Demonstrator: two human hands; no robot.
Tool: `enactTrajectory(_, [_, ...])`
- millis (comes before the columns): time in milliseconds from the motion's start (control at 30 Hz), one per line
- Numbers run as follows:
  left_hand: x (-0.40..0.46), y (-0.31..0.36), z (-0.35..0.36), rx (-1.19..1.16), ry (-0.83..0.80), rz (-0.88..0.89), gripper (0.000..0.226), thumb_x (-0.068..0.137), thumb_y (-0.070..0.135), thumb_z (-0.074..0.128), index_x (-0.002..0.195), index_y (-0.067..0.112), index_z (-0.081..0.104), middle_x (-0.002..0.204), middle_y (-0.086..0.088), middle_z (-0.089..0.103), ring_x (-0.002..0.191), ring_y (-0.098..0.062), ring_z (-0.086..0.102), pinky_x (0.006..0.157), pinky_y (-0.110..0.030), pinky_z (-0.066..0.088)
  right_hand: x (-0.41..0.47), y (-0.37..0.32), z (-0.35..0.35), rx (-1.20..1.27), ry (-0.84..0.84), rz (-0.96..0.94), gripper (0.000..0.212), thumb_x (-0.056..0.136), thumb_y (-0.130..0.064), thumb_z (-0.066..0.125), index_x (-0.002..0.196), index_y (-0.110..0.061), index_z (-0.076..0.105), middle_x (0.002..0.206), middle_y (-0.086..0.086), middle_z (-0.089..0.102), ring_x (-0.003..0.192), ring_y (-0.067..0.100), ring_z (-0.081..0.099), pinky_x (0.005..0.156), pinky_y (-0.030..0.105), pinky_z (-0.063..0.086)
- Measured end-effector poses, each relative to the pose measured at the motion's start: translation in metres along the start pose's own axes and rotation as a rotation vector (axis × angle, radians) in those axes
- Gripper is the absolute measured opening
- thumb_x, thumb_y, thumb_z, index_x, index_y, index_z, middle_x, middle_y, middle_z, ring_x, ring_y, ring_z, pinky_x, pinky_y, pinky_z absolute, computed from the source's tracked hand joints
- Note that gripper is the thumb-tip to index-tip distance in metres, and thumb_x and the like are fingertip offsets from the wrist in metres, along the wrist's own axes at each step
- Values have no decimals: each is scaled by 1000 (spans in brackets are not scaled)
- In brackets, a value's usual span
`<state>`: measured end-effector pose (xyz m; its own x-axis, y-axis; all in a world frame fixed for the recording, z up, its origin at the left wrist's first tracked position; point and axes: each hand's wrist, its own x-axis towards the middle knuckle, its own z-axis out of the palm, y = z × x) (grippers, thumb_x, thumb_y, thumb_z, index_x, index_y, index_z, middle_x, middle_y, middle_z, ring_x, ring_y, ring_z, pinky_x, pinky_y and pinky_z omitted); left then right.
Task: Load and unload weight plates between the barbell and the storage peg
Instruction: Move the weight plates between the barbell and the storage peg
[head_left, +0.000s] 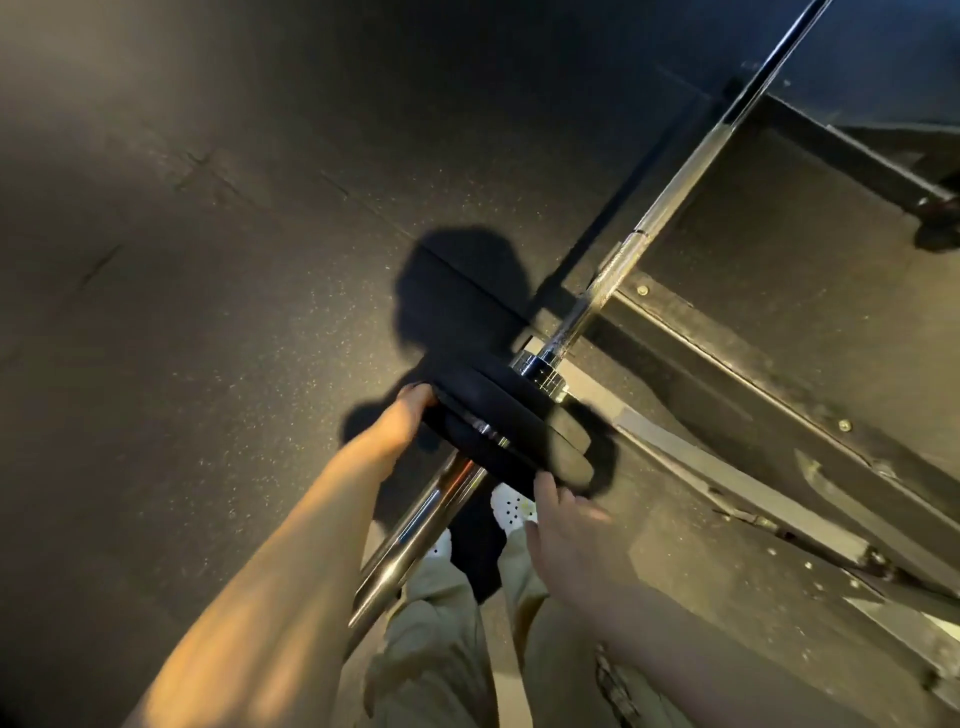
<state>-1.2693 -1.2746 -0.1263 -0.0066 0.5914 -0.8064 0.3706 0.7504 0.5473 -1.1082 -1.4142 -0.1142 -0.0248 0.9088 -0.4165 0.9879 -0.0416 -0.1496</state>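
A chrome barbell (675, 187) runs diagonally from the top right down to its sleeve (410, 540) near my legs. Two black weight plates sit on the sleeve. The inner plate (493, 387) is against the collar (537, 366). The outer plate (519, 460) stands a small gap away from it, with bare sleeve showing between them. My left hand (413, 405) grips the outer plate's left edge, fingers curled over the rim. My right hand (563, 519) touches the plate's lower right edge with fingers loosely spread and blurred. No storage peg is in view.
Dark speckled rubber floor (208, 312) fills the left. A lifting platform with bolted metal frame rails (737, 374) lies to the right, under the bar. My khaki trouser legs and white shoes (511, 512) stand below the sleeve end.
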Motion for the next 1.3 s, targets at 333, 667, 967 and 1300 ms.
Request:
enactTrajectory(333, [10,-23,7,-103,17,29,52,95,29,52,143,16,36,133,-10,53,115,-23,54,100,-39,43,-2,-19,13,1,-33,170,57,96,-35,51,139,-3,32,121,12,58,100,28,63,72,31,46])
enactTrajectory(667, [-13,-21,15,116,59,189,57,99,30,46,151,20,25,154,-5,25,130,-27,40,99,-37,35,16,-19,5,28,-164,234,42,102,-39,39,132,-11,32,115,11,64,109,32,60,76,37,43])
enactTrajectory(967, [-38,-56,7,875,181,475,75,84,79,35,142,32,26,154,-2,14,141,-28,23,107,-48,38,9,-15,23,129,-264,319,44,101,-38,41,135,-12,32,121,13,59,112,32,58,84,35,44])
enactTrajectory(1300, [-7,-41,-40,895,-38,361,109,62,92,15,151,29,20,158,-2,22,143,-26,27,113,-53,30,15,-37,-13,7,-209,184,38,100,-31,46,133,-12,38,124,12,58,116,30,57,87,35,46])
